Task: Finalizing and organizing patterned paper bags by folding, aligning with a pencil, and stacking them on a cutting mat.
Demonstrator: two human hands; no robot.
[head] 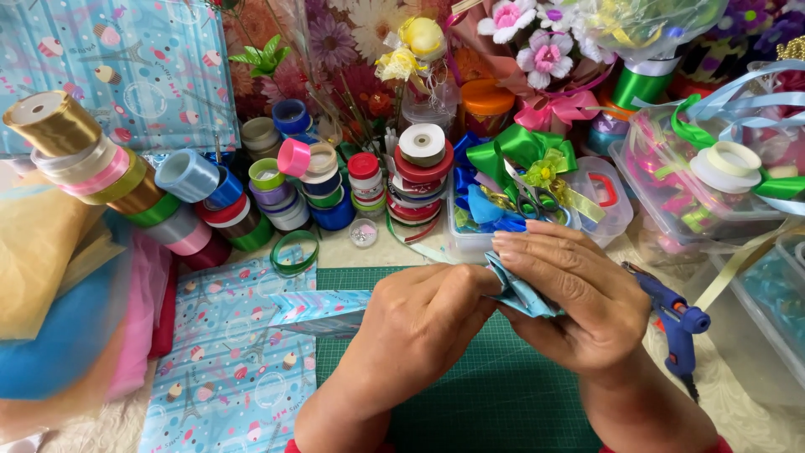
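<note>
The blue paper strip (511,289) lies sideways between both hands; left hand (419,327) and right hand (579,302) fingers pinch it tight.

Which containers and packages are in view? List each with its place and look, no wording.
Clear plastic tub, right: rectangular, full of ribbon.
Clear box, centre right: red latch, beside a green bow.
Jar, top centre: orange lid.
Patterned wrapping paper, lower left: light blue sheet.

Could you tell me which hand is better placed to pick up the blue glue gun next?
The right hand, probably: the glue gun lies just beside it on the right, while the left hand pinches the folded paper further away.
</note>
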